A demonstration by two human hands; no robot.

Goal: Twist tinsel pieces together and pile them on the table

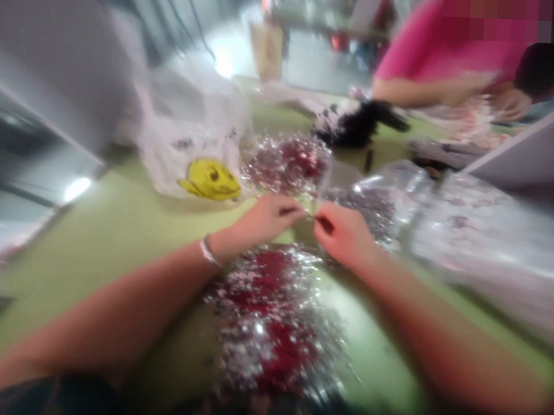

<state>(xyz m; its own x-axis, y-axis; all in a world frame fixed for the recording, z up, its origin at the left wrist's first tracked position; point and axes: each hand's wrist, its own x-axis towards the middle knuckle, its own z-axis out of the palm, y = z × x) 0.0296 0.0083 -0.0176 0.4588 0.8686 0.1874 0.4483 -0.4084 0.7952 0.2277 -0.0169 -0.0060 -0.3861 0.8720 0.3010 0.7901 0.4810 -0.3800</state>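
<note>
My left hand [276, 216], with a pale bracelet at the wrist, is closed in a pinch just above the middle of the table. Facing it, my right hand [344, 232] is pinched too, its fingertips close to those of the left. What lies between the fingertips is too small and blurred to name. Below the hands, red and silver tinsel [276, 317] stretches toward my body. Beyond them sits another heap of red and silver tinsel [290, 162]. To the right of my right hand, silver tinsel [373, 208] lies by clear plastic.
A white plastic bag [193, 124] with a yellow cartoon face stands at the left on the green table [120, 225]. Clear plastic bags [487, 235] lie at the right. Black fluffy material [354, 125] is farther back. Across the table, a person in a pink top [449, 50] handles pale material.
</note>
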